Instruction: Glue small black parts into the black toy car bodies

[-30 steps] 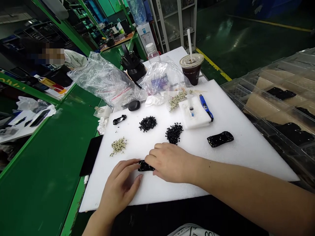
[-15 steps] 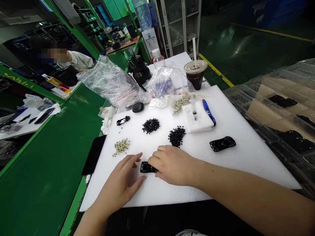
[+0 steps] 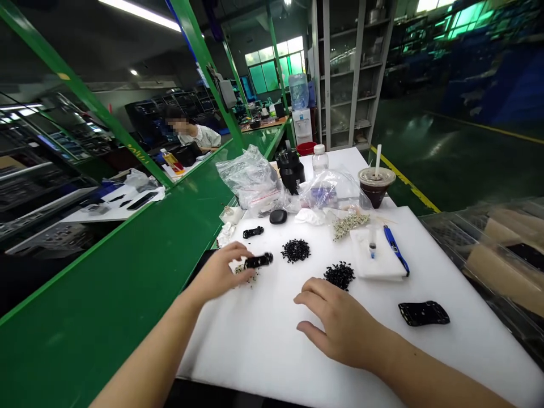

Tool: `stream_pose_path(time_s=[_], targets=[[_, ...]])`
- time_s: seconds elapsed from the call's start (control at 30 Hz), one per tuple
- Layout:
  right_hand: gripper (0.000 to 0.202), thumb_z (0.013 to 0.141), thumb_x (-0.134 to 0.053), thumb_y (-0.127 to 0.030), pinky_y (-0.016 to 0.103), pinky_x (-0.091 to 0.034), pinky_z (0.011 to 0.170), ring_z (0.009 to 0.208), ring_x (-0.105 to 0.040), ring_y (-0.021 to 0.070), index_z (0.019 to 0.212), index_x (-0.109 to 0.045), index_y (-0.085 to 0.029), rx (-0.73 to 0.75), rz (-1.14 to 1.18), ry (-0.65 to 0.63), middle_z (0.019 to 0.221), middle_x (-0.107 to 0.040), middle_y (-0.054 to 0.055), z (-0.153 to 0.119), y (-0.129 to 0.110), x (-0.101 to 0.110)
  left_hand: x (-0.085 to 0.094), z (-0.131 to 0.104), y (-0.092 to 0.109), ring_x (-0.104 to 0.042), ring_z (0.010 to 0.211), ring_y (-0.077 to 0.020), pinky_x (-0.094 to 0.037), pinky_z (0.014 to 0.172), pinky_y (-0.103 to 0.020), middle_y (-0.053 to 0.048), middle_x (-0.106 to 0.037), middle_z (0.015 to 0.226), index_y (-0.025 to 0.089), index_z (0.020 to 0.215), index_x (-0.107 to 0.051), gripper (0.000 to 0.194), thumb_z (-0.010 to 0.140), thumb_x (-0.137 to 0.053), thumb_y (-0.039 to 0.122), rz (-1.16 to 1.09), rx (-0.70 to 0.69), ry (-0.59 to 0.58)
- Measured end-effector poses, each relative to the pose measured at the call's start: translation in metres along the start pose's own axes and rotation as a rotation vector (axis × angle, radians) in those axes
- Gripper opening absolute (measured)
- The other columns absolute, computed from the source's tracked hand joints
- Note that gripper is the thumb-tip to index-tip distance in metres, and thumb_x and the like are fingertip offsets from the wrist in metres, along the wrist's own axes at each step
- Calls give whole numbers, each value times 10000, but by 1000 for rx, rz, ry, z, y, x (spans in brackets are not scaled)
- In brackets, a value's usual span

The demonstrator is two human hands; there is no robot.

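My left hand (image 3: 223,273) grips a small black toy car chassis (image 3: 258,260) between thumb and fingers, lifted over a pile of pale small parts (image 3: 245,274). My right hand (image 3: 334,320) hovers over the white foam sheet (image 3: 263,345) with thumb and fingers apart and nothing between them. Just beyond it lies a pile of tiny black parts (image 3: 340,275), and a second black pile (image 3: 296,250) sits farther back. Another dark car-shaped piece (image 3: 254,232) rests at the back left. A larger black chassis (image 3: 424,313) lies at the right.
Plastic bags (image 3: 255,181), a black bottle (image 3: 291,173) and an iced drink cup (image 3: 376,187) stand along the back. A syringe (image 3: 373,243) and a blue pen-like tool (image 3: 395,249) lie on a white pad. Divided trays (image 3: 488,238) are at the right; a person (image 3: 198,135) sits beyond the green partition.
My left hand has taken the chassis and carried it forward and left. My right hand has let go and opened. The head view has tilted up and turned left.
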State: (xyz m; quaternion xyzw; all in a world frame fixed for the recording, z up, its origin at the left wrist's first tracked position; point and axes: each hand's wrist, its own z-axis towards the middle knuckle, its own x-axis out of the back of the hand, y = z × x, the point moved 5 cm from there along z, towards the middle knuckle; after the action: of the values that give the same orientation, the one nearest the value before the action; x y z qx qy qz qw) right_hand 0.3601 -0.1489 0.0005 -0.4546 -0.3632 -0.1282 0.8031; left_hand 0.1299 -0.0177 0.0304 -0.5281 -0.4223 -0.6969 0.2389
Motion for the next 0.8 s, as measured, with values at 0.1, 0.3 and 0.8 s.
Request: stream_pose_path(time_s=[0.1, 0.3, 0.8], targets=[[262, 862, -631, -145, 405, -510, 871, 969, -562, 239, 1124, -620, -155, -16, 5, -13, 1076, -595, 89, 0, 2, -2, 9, 33, -41, -614, 846, -215, -510, 728, -324, -82, -646, 1070, 204, 1031, -715, 386, 811, -636, 511, 37, 76, 59], [267, 857, -618, -147, 401, -507, 897, 985, -572, 237, 1123, -633, -169, -65, -9, -18, 1083, -604, 83, -1, 9, 0, -1, 59, -66, -620, 837, -212, -501, 768, -315, -79, -667, 1043, 192, 996, -732, 417, 769, -642, 530, 58, 78, 56], [228, 874, -591, -229, 355, -456, 927, 995, -559, 229, 1089, -646, -176, -75, 7, -91, 1069, -610, 75, 0, 10, -4, -3, 89, -103, -616, 957, -214, -494, 891, -408, -90, -657, 1096, 163, 1050, -667, 418, 835, -633, 520, 83, 170, 14]])
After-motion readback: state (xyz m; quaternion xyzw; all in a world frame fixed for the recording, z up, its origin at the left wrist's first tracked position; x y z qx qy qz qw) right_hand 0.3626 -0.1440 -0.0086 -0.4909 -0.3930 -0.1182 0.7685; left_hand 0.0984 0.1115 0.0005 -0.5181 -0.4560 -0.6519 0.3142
